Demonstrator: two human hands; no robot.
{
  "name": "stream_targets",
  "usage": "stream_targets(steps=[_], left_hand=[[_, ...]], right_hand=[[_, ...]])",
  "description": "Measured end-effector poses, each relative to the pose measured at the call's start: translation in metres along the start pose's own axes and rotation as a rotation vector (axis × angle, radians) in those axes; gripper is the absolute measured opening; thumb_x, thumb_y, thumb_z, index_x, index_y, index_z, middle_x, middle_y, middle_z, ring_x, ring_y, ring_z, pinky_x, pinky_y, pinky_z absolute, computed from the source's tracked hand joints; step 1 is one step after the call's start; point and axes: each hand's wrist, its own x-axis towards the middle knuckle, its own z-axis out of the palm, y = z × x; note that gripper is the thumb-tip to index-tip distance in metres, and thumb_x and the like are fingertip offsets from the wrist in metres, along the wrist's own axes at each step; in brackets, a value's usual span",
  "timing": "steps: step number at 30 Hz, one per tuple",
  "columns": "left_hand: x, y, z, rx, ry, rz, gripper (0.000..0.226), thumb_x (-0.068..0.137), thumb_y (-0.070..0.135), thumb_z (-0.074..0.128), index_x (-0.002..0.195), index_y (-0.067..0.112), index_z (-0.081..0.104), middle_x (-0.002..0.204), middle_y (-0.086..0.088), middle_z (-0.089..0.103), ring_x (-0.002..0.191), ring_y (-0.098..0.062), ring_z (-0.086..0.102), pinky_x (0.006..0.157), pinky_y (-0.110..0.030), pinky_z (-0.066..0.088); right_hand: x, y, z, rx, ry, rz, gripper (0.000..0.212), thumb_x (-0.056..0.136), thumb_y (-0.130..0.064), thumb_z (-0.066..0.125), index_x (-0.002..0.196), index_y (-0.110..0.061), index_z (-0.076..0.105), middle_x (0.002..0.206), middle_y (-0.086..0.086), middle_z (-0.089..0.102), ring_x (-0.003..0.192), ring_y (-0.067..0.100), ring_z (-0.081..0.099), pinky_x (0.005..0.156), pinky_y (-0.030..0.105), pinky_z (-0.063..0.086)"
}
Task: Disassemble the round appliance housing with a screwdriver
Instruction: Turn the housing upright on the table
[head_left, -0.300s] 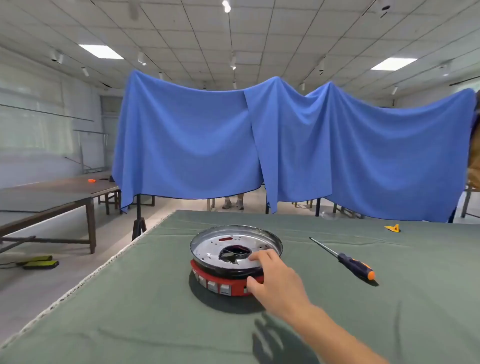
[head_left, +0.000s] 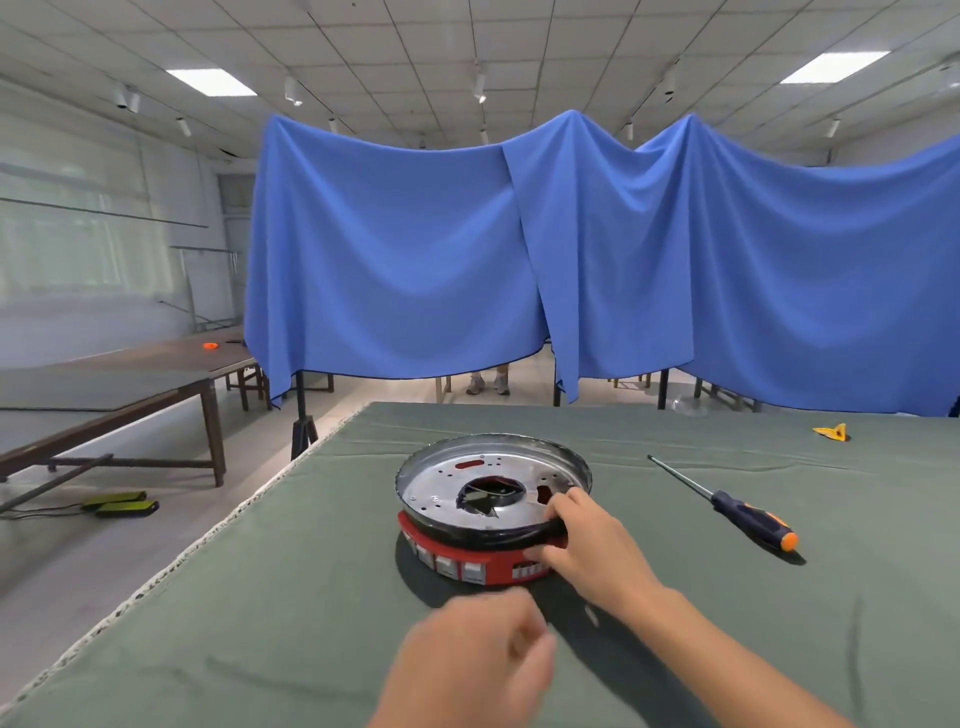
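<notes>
Barely started: housing (head_left: 493, 512) sits intact mid-bench. Our right hand (head_left: 592, 545) grips its near-right rim; left hand (head_left: 478, 660) hovers short of it, blurred, fingers curled on nothing. Screwdriver (head_left: 727, 506) untouched toward the bench's right side; all screws left, we reckon.

Round housing (head_left: 470, 499) upright; screwdriver (head_left: 724, 504) flat, right.

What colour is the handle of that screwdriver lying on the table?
The screwdriver has a dark navy handle with an orange stripe and orange end cap, seen in the head view.
</notes>
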Motion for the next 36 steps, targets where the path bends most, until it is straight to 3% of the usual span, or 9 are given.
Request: stream_targets(steps=[3,5,8,15,18,22,28,34,36], left_hand=[[0.046,-0.031,-0.018,0.093,0.284,-0.094,0.031,0.084,0.053,0.051,0.111,0.038,0.05,0.111,0.021,0.049,0.107,0.001,0.042,0.087,-0.017,0.036],[0.073,-0.056,-0.011,0.146,0.167,-0.115,0.043,0.085,0.055,0.053,0.121,0.032,0.048,0.12,0.017,0.044,0.116,-0.006,0.038,0.097,-0.02,0.032],[0.1,-0.076,0.013,0.026,0.056,-0.122,0.032,0.085,0.053,0.056,0.106,0.029,0.058,0.1,0.016,0.053,0.1,-0.008,0.047,0.082,-0.02,0.037],[0.13,-0.08,0.018,-0.673,0.427,-0.258,0.008,0.075,0.026,0.074,0.083,0.026,0.074,0.077,0.008,0.071,0.073,-0.011,0.064,0.066,-0.031,0.052],[0.138,-0.083,0.017,-1.013,0.609,-0.451,0.002,0.076,0.016,0.074,0.074,0.017,0.075,0.071,-0.003,0.072,0.06,-0.013,0.061,0.05,-0.024,0.05],[0.138,-0.089,0.018,-1.555,0.666,-0.653,0.02,0.074,0.024,0.067,0.082,0.007,0.074,0.086,-0.014,0.073,0.068,-0.02,0.069,0.055,-0.027,0.055],[0.14,-0.084,0.028,-2.006,0.593,-0.759,0.043,0.082,0.029,0.055,0.111,-0.002,0.063,0.111,-0.02,0.067,0.102,-0.03,0.064,0.089,-0.043,0.048],[0.134,-0.092,0.041,-2.143,0.572,-0.861,0.043,0.094,0.033,0.046,0.089,0.0,0.073,0.095,-0.02,0.071,0.079,-0.028,0.071,0.077,-0.042,0.046],[0.134,-0.093,0.045,-2.146,0.575,-0.92,0.043,0.095,0.035,0.044,0.103,0.0,0.067,0.104,-0.02,0.069,0.09,-0.03,0.068,0.086,-0.045,0.045]], right_hand=[[0.006,0.011,-0.004,0.056,0.034,-0.054,0.027,0.08,-0.035,0.07,0.086,-0.026,0.045,0.087,-0.012,0.042,0.077,0.016,0.05,0.071,0.033,0.045],[0.01,0.013,-0.009,0.095,0.057,-0.098,0.028,0.078,-0.035,0.072,0.086,-0.03,0.046,0.088,-0.015,0.043,0.075,0.009,0.049,0.069,0.027,0.043],[0.022,0.022,-0.019,0.138,0.111,-0.161,0.029,0.077,-0.032,0.073,0.088,-0.037,0.046,0.091,-0.023,0.043,0.075,0.002,0.048,0.065,0.013,0.036],[0.041,0.026,-0.031,0.351,0.508,-0.155,0.058,0.075,-0.027,0.077,0.116,-0.048,0.041,0.115,-0.028,0.039,0.08,-0.004,0.059,0.058,0.016,0.05],[0.05,0.025,-0.028,0.555,0.61,-0.043,0.05,0.079,-0.035,0.072,0.115,-0.047,0.039,0.111,-0.031,0.04,0.089,-0.003,0.058,0.062,0.02,0.049],[0.056,0.025,-0.015,0.708,0.557,0.072,0.032,0.077,-0.063,0.05,0.104,-0.046,0.045,0.11,-0.024,0.046,0.089,-0.011,0.054,0.069,0.015,0.041],[0.043,0.035,0.007,0.632,0.408,0.087,0.048,0.073,-0.081,0.04,0.11,-0.052,0.045,0.11,-0.029,0.045,0.095,-0.005,0.056,0.074,0.03,0.047],[0.038,0.043,0.007,0.463,0.292,-0.043,0.052,0.068,-0.081,0.044,0.106,-0.046,0.052,0.118,-0.031,0.045,0.111,-0.009,0.046,0.086,0.018,0.04],[0.038,0.043,0.011,0.397,0.24,-0.079,0.048,0.067,-0.076,0.054,0.1,-0.041,0.054,0.117,-0.028,0.047,0.117,-0.008,0.04,0.092,0.017,0.035]])
